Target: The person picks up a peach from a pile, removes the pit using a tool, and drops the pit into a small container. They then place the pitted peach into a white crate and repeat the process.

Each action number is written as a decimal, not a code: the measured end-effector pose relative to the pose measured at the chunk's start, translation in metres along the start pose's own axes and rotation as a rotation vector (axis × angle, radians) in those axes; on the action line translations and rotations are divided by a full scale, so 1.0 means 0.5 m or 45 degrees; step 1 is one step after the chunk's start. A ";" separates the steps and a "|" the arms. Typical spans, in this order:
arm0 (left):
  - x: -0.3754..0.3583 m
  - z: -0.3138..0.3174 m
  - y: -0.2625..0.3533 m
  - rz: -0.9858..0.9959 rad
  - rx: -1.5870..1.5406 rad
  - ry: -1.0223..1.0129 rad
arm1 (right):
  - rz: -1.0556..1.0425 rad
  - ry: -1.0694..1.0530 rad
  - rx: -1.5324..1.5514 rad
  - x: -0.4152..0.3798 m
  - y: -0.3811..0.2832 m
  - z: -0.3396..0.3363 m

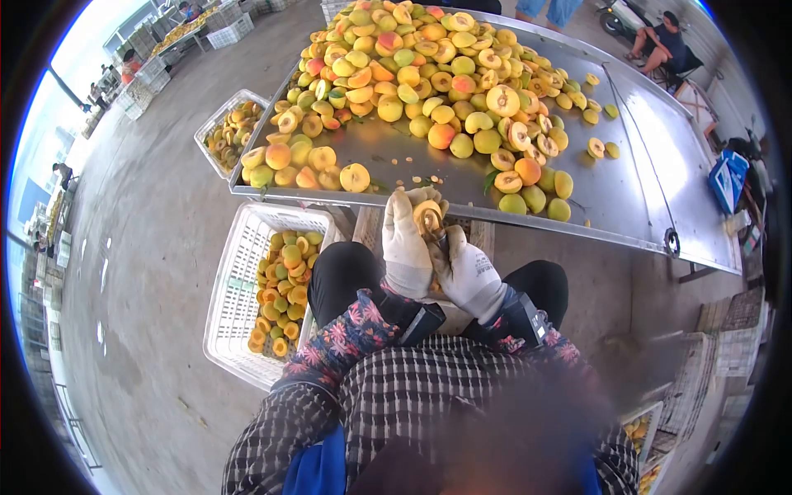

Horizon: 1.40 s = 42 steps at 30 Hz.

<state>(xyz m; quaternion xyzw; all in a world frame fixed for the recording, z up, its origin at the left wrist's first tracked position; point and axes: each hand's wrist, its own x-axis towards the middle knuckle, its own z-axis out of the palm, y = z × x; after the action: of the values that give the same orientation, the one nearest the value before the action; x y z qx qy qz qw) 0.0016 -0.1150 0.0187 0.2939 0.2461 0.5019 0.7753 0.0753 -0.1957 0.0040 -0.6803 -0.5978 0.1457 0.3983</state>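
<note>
My left hand (407, 242), in a white work glove with a soiled palm, is closed around a halved yellow peach (428, 217), its cut face turned towards me. Just to the right, my gloved right hand (470, 274) is closed on a small dark tool (443, 242) whose end meets the cut face; most of the tool is hidden by the fingers. Both hands are over my lap, at the near edge of a metal table (594, 198). On the table lies a large heap of peaches (412, 74), many cut in half with pits showing.
At my left knee stands a white plastic crate (235, 289) partly filled with peach halves (285, 285). Another crate (216, 157) of cut fruit sits beyond the table's left corner. A seated person (664, 45) is at the far right. Stacked crates (742, 330) stand at right.
</note>
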 end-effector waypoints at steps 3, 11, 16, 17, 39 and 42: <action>0.002 -0.011 -0.005 0.009 0.048 -0.022 | 0.179 -0.121 -0.075 -0.001 -0.002 -0.010; 0.015 -0.043 -0.029 0.046 0.238 -0.095 | 0.107 -0.037 0.270 -0.012 0.022 0.021; 0.045 -0.044 -0.022 -0.157 -0.102 -0.266 | 0.202 -0.005 0.395 -0.001 0.080 0.036; 0.046 -0.041 -0.014 -0.175 -0.158 -0.315 | 0.199 0.009 0.509 -0.001 0.087 0.035; 0.050 -0.068 -0.054 -0.335 0.335 -0.040 | 0.156 0.155 0.314 0.037 0.032 -0.008; 0.055 -0.070 -0.043 -0.435 0.323 -0.133 | 0.155 0.140 0.320 0.048 0.060 -0.001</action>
<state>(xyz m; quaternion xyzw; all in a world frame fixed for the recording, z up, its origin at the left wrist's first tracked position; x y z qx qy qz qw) 0.0016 -0.0890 -0.0235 0.3687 0.3131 0.3123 0.8176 0.1023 -0.1729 -0.0103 -0.6670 -0.5098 0.2059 0.5028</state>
